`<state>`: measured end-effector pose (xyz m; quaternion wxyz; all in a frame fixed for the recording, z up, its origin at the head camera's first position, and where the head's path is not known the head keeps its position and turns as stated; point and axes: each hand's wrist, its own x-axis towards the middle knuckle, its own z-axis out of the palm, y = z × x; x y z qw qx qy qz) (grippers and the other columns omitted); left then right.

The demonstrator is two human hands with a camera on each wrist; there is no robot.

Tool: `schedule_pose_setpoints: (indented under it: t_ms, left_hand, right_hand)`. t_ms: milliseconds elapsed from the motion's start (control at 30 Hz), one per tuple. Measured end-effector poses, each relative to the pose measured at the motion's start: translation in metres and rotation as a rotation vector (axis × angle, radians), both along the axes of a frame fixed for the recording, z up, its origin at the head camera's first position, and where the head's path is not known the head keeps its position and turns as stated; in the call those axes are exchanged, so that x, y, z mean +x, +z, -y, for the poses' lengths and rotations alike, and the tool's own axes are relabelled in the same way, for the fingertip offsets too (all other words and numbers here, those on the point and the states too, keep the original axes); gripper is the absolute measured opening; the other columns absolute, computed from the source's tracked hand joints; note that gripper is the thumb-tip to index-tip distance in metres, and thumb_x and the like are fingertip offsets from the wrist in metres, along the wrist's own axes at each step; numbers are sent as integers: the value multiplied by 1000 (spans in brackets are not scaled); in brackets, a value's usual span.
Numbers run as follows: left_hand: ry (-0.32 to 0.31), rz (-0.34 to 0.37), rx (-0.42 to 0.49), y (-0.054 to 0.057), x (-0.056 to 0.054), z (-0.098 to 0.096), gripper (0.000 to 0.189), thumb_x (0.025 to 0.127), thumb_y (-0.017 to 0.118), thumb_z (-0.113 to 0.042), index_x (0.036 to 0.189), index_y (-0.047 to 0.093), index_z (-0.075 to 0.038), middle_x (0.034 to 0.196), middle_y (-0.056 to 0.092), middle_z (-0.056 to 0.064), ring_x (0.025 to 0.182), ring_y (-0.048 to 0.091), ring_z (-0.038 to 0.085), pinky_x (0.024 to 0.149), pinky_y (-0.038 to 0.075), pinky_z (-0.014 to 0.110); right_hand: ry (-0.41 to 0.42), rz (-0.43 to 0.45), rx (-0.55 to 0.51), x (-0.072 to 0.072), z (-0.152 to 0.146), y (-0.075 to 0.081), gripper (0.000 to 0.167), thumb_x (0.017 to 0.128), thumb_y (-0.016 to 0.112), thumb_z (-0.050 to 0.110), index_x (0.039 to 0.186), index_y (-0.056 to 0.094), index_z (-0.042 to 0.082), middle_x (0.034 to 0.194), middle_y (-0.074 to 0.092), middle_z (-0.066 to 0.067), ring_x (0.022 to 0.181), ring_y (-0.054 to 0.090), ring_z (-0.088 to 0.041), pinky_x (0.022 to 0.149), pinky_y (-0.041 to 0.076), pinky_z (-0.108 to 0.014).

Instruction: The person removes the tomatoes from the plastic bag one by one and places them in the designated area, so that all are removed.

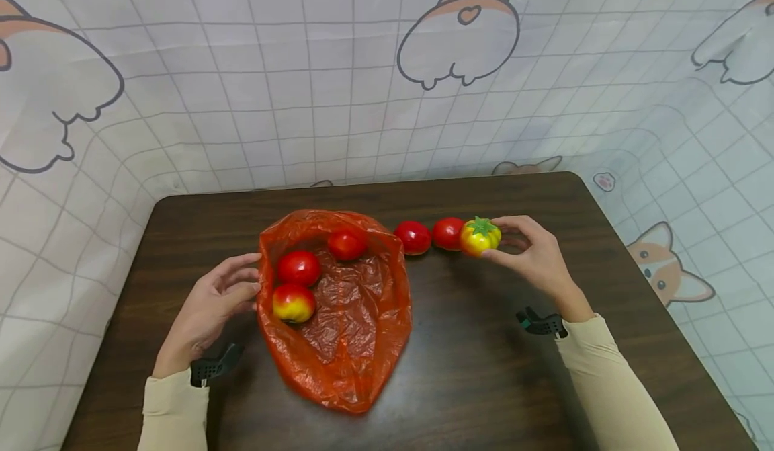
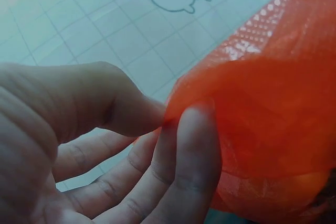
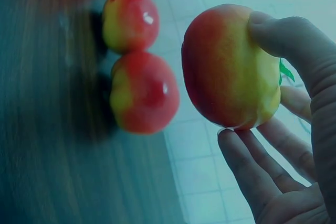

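An orange-red plastic bag [image 1: 338, 397] lies with its mouth spread wide, several round red fruits inside it, one of them a red-and-yellow fruit [image 1: 293, 303]. At its left rim, my left hand [image 1: 211, 303] pinches the thin plastic between thumb and fingers; in the left wrist view a fingertip shows through the film. Over the table right of the bag, my right hand [image 1: 529, 253] holds a red-and-yellow tomato [image 1: 480, 237] by its sides, the green star-shaped top upward. The right wrist view shows the tomato [image 3: 228, 66] between thumb and fingertips.
Two more red fruits, one [image 1: 414, 237] by the bag's right rim and another [image 1: 447, 233] beside the held tomato, sit on the dark wooden table [image 1: 471, 370]. A white gridded cloth [image 1: 338, 101] with cartoon dogs hangs behind the table and along its sides.
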<state>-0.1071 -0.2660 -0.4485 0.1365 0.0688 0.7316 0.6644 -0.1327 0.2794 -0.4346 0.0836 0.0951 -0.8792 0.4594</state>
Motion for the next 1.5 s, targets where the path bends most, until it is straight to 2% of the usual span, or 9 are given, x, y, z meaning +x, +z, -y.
schedule_pose_setpoints:
  t_ms: [433, 667, 733, 833, 967, 1100, 1300, 1400, 1500]
  left_hand:
    - [-5, 6, -49, 0, 2, 2, 56, 103, 64, -18, 153, 42, -9, 119, 64, -2, 98, 73, 7, 84, 64, 27]
    - [-11, 4, -29, 1, 2, 1, 54, 103, 64, -15, 152, 43, -8, 118, 65, -3, 97, 74, 7, 83, 64, 27]
    - [-11, 3, -16, 2, 2, 1, 54, 103, 63, -14, 152, 43, -7, 117, 65, -3, 97, 74, 7, 82, 65, 27]
    - [-12, 2, -19, 3, 3, 1, 54, 103, 64, -14, 152, 43, -7, 118, 65, -2, 97, 74, 7, 82, 64, 27]
    - [-11, 2, -43, 5, 4, 1, 56, 103, 64, -16, 153, 42, -8, 118, 64, -2, 98, 73, 7, 83, 64, 26]
    - [-7, 3, -61, 4, 5, 1, 56, 103, 64, -17, 153, 42, -8, 118, 63, -3, 99, 73, 6, 84, 64, 25]
    - [-4, 9, -23, 3, 5, 1, 54, 103, 64, -15, 152, 43, -6, 117, 64, -3, 97, 73, 6, 83, 65, 28]
    - [-3, 11, -13, 2, 5, 1, 54, 102, 64, -14, 152, 43, -6, 117, 64, -3, 97, 73, 6, 83, 65, 28]
    - [0, 13, -7, 1, 4, 2, 54, 102, 64, -13, 151, 44, -7, 117, 64, -4, 97, 73, 6, 83, 65, 28]
  right_hand:
    - [-59, 50, 113, -3, -20, -16, 55, 84, 87, 24, 133, 66, 12, 127, 64, -9, 98, 62, 11, 89, 51, -2]
    - [-73, 79, 117, -5, -27, -26, 55, 85, 86, 29, 133, 65, 10, 127, 64, -12, 93, 64, 14, 85, 52, -3]
    - [-79, 90, 126, -7, -28, -29, 56, 85, 86, 30, 132, 65, 10, 128, 65, -12, 93, 67, 9, 83, 52, -2]
    - [-83, 109, 163, -8, -30, -33, 57, 85, 85, 34, 133, 65, 11, 127, 65, -12, 98, 74, -9, 82, 51, -1]
    - [-85, 116, 200, -9, -32, -37, 59, 86, 85, 37, 134, 64, 11, 127, 64, -14, 105, 74, -31, 82, 51, -1]
    - [-97, 110, 207, -11, -33, -39, 59, 86, 85, 38, 133, 64, 10, 128, 64, -15, 106, 74, -35, 82, 51, -1]
    - [-103, 102, 224, -15, -35, -41, 59, 86, 85, 38, 133, 64, 9, 127, 64, -16, 105, 74, -35, 81, 50, 0]
    - [-112, 96, 239, -17, -34, -43, 60, 85, 85, 38, 133, 64, 8, 127, 64, -17, 105, 74, -35, 84, 56, -8]
    - [-119, 92, 258, -20, -33, -46, 59, 86, 84, 37, 133, 64, 8, 128, 63, -17, 107, 72, -35, 90, 61, -29]
